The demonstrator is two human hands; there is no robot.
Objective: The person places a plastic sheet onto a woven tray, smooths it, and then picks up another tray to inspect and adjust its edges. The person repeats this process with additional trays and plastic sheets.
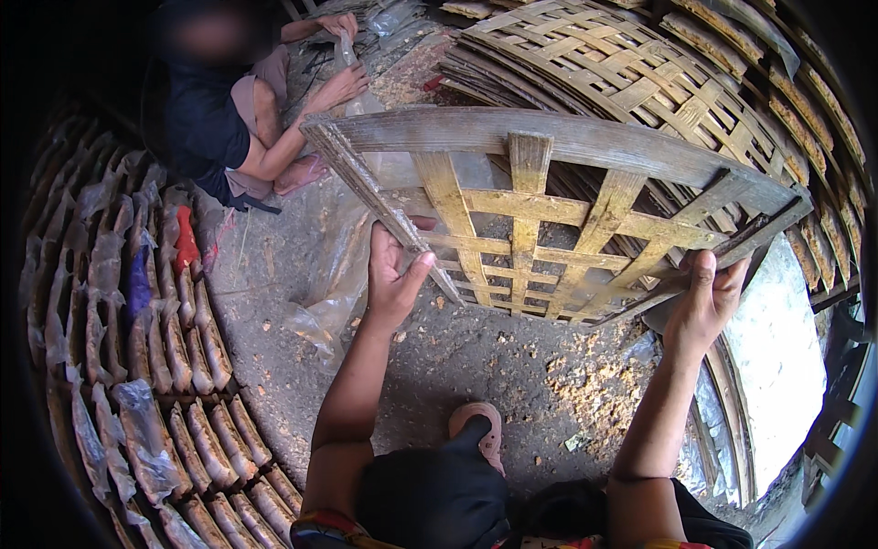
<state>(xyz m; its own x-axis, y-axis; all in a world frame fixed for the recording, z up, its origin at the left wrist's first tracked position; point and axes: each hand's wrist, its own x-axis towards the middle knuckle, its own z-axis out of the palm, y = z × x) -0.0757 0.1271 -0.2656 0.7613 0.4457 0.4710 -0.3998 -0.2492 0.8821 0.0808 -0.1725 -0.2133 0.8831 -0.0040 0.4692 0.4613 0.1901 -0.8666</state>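
Between my hands is a woven bamboo tray [524,201] with a wooden frame, held up off the floor and tilted, its far edge raised. My left hand [396,272] grips the left side rail, thumb on the near face and fingers partly behind it. On the right side rail, my right hand [709,297] is closed with the thumb up front; its other fingers are partly hidden by the rail. Open gaps show through the lattice, and nothing lies on the slats.
Stacked woven trays [631,64] stand behind and to the right. On the left, racks hold rows of long split pieces [215,435] with plastic scraps. Another person [215,119] sits at upper left, handling clear plastic. Crumbs [594,393] litter the floor; a pale board [777,366] leans at right.
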